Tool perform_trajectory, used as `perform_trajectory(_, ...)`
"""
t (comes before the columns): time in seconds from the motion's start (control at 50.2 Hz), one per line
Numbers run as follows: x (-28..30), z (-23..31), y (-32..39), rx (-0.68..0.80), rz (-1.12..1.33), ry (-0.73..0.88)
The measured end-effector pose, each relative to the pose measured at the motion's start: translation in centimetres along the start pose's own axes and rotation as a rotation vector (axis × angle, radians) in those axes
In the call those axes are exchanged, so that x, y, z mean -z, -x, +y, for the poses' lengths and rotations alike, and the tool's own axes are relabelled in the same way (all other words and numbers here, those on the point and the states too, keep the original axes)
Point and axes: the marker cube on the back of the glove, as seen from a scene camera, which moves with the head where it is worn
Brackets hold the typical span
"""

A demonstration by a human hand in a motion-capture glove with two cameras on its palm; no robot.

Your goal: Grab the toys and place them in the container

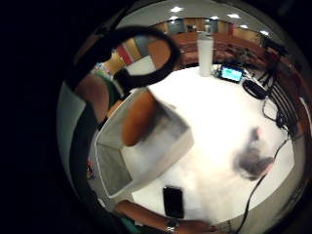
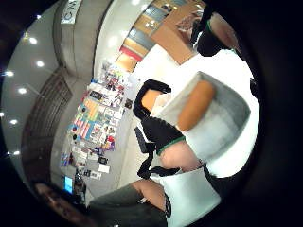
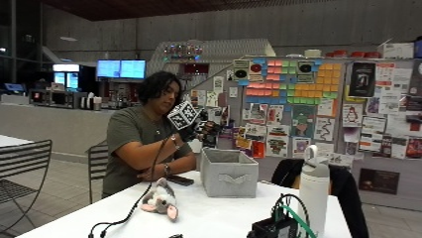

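Starting with the outside view, the gloved right hand [image 3: 201, 130] hangs raised above the grey fabric container [image 3: 229, 173], and I cannot tell how its fingers stand, while a grey plush toy [image 3: 160, 199] lies on the white table [image 3: 217, 218] well apart from the container. Both palm views show an orange toy [image 1: 138, 118] already lying inside the container. The plush looks soft and light, so taking it round its body seems best.

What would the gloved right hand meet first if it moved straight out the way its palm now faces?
Probably the grey container, or the orange toy already inside it: both palm views look down into it. Depth is unclear.
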Motion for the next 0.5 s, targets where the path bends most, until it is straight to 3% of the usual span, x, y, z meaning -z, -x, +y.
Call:
perform_trajectory(0.159,4.6,2.3,-10.1,-0.124,0.121,0.032)
perform_trajectory(0.279,6.0,3.8,-17.7,-0.189,0.146,0.216)
perform_trajectory(0.498,4.5,7.0,-28.6,-0.175,0.297,0.499)
